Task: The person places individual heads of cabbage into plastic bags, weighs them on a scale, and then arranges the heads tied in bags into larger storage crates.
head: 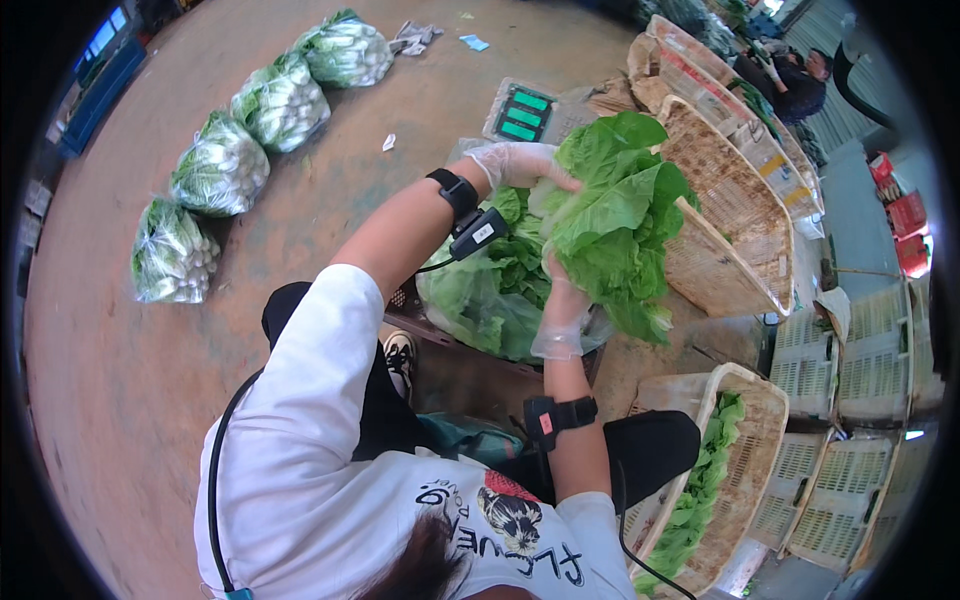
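Note:
Both hands wear clear plastic gloves and hold a bunch of leafy green lettuce (619, 217). My left hand (529, 166) grips the pale stem end from the far side. From the near side, my right hand (564, 296) supports the bunch, its fingers partly hidden by leaves. Below the hands, an open clear plastic bag (465, 311) contains more lettuce (517, 259). The bag sits in a dark brown plastic crate (442, 337) between my knees. Just beyond my left hand is a scale display (523, 112) with green panels.
Several clear bags of white-stemmed greens (221, 165) stand in a row on the floor at left. To the right is a dirty white crate (731, 210); another crate (750, 480) beside my right knee holds lettuce. Stacked crates (832, 487) line the right side. Another person (787, 82) is at upper right.

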Demonstrator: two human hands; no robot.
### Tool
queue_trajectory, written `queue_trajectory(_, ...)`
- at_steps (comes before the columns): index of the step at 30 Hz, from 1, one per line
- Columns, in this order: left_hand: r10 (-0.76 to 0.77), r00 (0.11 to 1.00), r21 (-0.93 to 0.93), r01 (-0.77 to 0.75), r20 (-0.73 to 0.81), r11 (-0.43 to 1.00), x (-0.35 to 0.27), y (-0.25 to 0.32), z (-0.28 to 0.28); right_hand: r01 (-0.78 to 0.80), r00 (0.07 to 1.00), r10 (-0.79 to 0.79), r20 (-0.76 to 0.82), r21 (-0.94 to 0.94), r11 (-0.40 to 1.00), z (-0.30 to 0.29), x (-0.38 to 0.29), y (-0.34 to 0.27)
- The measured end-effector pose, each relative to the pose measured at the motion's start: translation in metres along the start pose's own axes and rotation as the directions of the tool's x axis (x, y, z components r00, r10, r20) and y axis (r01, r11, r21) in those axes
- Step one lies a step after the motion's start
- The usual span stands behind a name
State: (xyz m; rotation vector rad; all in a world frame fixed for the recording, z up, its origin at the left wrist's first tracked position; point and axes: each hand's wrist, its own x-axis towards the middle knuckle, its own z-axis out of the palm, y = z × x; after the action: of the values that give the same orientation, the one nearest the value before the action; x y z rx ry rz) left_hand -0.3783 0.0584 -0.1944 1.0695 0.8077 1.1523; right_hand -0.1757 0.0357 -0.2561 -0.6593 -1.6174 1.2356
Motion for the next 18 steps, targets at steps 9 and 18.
queue_trajectory(9, -0.493, 0.869, -0.007, 0.493, -0.027, 0.870, -0.076, 0.001, -0.078, -0.490, 0.872, 0.437, 0.222, 0.383, 0.783, 0.092, -0.066, 0.012)
queue_trajectory(18, -0.643, 0.744, 0.647, 0.584, -0.184, 0.491, -0.041, -0.023, -0.064, -0.733, 0.665, 0.610, 0.431, 0.534, 0.421, 0.100, -0.100, 0.035)
